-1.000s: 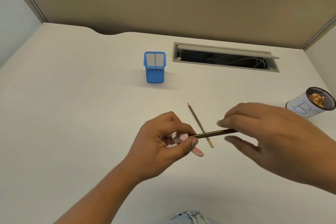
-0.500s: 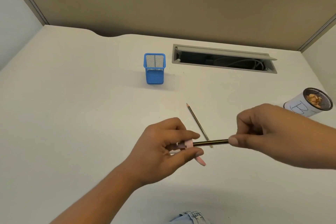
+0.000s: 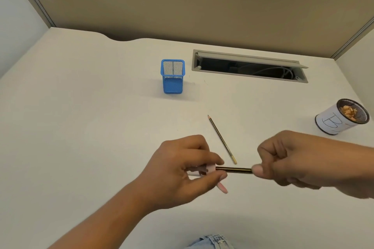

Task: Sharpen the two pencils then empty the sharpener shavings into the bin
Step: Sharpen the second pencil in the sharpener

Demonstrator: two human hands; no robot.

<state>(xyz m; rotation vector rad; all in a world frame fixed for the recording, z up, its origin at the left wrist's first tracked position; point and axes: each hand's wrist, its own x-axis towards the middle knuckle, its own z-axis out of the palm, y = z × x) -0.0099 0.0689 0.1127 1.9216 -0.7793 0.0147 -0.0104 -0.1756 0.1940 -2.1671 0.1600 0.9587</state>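
Note:
My left hand [image 3: 182, 170] is closed around a small pink sharpener [image 3: 270, 168], mostly hidden by my fingers. A dark pencil with gold stripes [image 3: 234, 170] runs level from the sharpener to my right hand [image 3: 299, 159], which pinches its far end; the pencil's tip is hidden inside the sharpener. A second pencil [image 3: 221, 138] lies on the white desk [image 3: 81, 127] just beyond my hands, its sharp point facing away from me. The bin [image 3: 336, 125], a mesh cup wrapped in white paper with shavings inside, stands at the right.
A blue mesh pen holder [image 3: 172, 77] stands behind the pencils at mid desk. An open cable slot [image 3: 249, 66] with cables inside is set in the desk at the back right. A beige partition [image 3: 202, 10] closes off the far edge.
My right hand went from loose, spread fingers over the pencil to a tight pinch on its end. The visible length of pencil between my hands has shortened. The lying pencil has not moved.

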